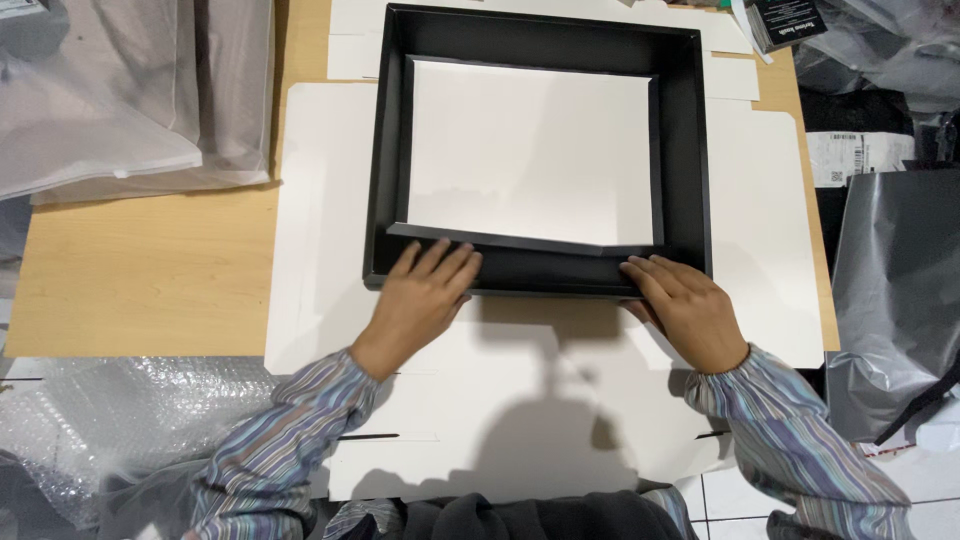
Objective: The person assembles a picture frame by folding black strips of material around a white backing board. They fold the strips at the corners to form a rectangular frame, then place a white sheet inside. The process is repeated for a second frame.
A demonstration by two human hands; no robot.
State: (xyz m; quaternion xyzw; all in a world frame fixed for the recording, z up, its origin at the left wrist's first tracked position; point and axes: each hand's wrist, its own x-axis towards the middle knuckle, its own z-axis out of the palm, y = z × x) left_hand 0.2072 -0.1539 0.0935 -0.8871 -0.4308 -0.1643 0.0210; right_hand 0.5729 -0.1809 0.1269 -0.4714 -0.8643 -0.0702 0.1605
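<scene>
A black rectangular frame [690, 150] with deep sides lies flat on a large white cardboard sheet [320, 200], and a white panel [530, 150] fills its middle. My left hand [425, 295] rests with fingers spread on the frame's near edge, left of centre. My right hand [685, 305] presses flat on the same near edge toward the right corner. Between the two hands, a thin black inner strip [540, 243] along the near side sits slightly askew. Both arms wear striped sleeves.
The cardboard lies on a light wooden table [140, 270]. Translucent plastic bags [120, 90] are piled at the back left, bubble wrap [130, 420] lies at the near left, and a grey plastic bag [895, 290] sits at the right. A small dark box [785, 22] is at the back right.
</scene>
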